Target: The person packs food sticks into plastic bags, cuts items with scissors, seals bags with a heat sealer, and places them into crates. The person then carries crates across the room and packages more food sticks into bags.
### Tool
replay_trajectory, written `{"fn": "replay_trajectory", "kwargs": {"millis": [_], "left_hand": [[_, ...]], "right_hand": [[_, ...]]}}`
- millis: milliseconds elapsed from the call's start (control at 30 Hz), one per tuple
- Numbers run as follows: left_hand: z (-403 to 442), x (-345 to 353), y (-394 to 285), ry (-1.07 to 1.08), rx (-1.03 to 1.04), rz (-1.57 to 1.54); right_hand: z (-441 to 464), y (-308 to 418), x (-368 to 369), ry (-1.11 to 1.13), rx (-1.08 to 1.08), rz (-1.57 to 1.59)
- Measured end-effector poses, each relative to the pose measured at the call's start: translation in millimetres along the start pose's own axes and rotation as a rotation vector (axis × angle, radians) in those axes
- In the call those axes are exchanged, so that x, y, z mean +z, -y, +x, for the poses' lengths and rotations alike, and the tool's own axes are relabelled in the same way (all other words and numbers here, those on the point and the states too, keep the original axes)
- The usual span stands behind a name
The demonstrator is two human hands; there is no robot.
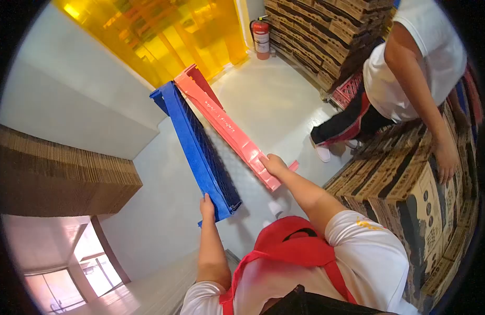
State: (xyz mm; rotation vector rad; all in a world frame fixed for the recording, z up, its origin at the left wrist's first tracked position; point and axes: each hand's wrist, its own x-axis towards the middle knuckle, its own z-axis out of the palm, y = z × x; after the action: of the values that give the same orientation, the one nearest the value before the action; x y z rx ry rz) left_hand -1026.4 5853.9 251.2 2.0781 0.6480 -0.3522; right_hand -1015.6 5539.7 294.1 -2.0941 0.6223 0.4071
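Observation:
My left hand (206, 208) is closed on the near end of a long blue plastic crate (187, 139), with a dark mesh-like side facing right. With its fingers wrapped over the edge, my right hand (274, 165) grips the near end of a long pink plastic crate (221, 121) that bears white handwriting. Both crates stretch away from me, held side by side. Their far ends lie close together, while a gap widens between them toward me. Whether either crate rests on the floor, I cannot tell.
Another person (410, 68) in a white shirt stands at the right, one hand hanging beside stacked cardboard (410, 210). A yellow strip curtain (169, 37) and a fire extinguisher (261, 39) are ahead. More flat cardboard (64, 173) is stacked at the left.

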Motion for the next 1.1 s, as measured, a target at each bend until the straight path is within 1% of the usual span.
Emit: {"fn": "replay_trajectory", "kwargs": {"millis": [33, 200, 267, 300, 367, 433, 467, 500, 567, 633, 700, 733, 767, 800, 833, 900, 967, 1000, 1033, 1100], "left_hand": [[-13.5, 1.0, 4.8, -0.009, -0.002, 0.025], [-61.3, 6.9, 45.0, -0.015, -0.006, -0.044], [-77.3, 8.8, 57.1, -0.028, 0.033, 0.042], [-85.4, 7.3, 61.4, -0.027, 0.029, 0.046], [-108.2, 6.0, 70.5, -0.028, 0.020, 0.148], [-144.5, 0.9, 78.3, -0.017, 0.027, 0.130], [-155.0, 1.0, 85.5, -0.049, 0.037, 0.131], [-163.4, 3.2, 89.4, -0.076, 0.055, 0.129], [-182.3, 2.7, 105.3, -0.030, 0.053, 0.154], [-201.4, 6.2, 126.3, 0.073, -0.046, -0.001], [-207.6, 19.5, 161.2, 0.052, -0.036, -0.028], [-214.5, 21.4, 177.7, 0.041, -0.042, -0.038], [-235.4, 15.4, 194.9, 0.050, -0.048, -0.017], [-249.9, 19.6, 198.4, 0.051, -0.049, -0.016], [-257.4, 31.7, 192.8, 0.057, -0.032, -0.030], [-285.6, 37.7, 187.7, 0.133, -0.153, -0.148], [-310.9, 45.0, 190.7, 0.073, -0.129, -0.156], [-316.8, 47.7, 196.2, 0.081, -0.143, -0.144], [-318.4, 48.7, 206.2, 0.086, -0.159, -0.136], [-295.4, 55.6, 249.1, 0.177, -0.209, -0.193]], "right_hand": [[-11.5, -5.2, -3.1, -0.007, 0.018, -0.003], [-54.6, -42.2, -1.8, -0.040, 0.040, -0.005], [-72.5, -57.8, 7.0, -0.087, 0.011, 0.036], [-79.5, -64.5, 11.2, -0.083, 0.015, 0.037], [-97.9, -81.6, 16.4, -0.084, -0.006, 0.001], [-131.3, -92.8, 12.8, -0.049, 0.002, 0.016], [-143.2, -97.2, 11.8, -0.033, -0.011, 0.045], [-153.3, -105.7, 15.4, -0.046, -0.007, 0.048], [-175.9, -129.0, 21.9, -0.122, -0.029, 0.085], [-199.3, -152.4, 15.5, -0.131, -0.012, 0.044], [-220.8, -160.8, 5.3, -0.048, 0.047, 0.003], [-238.8, -160.1, -8.4, 0.018, 0.089, 0.046], [-258.6, -173.5, -3.7, 0.023, 0.109, 0.058], [-268.6, -182.6, -5.3, 0.040, 0.123, 0.090], [-270.4, -187.6, -14.4, 0.038, 0.123, 0.119], [-275.7, -205.0, -15.3, 0.012, 0.097, 0.093], [-276.9, -216.5, -12.7, -0.042, 0.091, 0.012], [-276.5, -221.8, -10.2, -0.066, 0.082, 0.026], [-275.7, -227.1, -8.4, -0.026, 0.085, 0.020], [-274.1, -233.6, -6.4, 0.011, 0.083, 0.002]]}}
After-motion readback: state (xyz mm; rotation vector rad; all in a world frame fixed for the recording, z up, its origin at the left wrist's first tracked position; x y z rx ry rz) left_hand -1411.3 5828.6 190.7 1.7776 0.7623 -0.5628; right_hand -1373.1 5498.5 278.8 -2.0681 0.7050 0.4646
